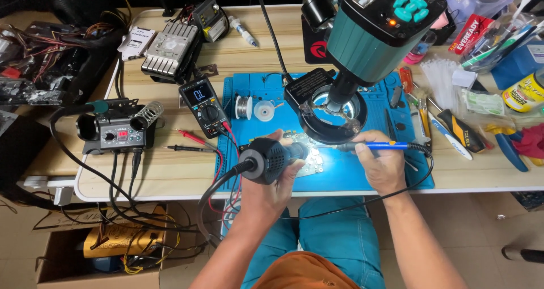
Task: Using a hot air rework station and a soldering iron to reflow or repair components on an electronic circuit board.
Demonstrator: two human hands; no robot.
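My left hand (271,181) grips a black hot air gun (272,158), its nozzle pointing right at a small circuit board (309,160) lit on the blue work mat (340,175). A blue-handled soldering iron (377,146) sits in my right hand (381,165), with its tip aimed left toward the same board. Both tools meet under the ring light (331,116) of a green microscope camera (377,28). Black cables run from both tools down past the table edge.
A black soldering station (116,131) with coil stand sits at left, a multimeter (204,105) with red probes beside the mat. Solder spools (254,107) lie on the mat. Screwdrivers, pliers, cable ties and a yellow tin crowd the right. A cardboard box stands below.
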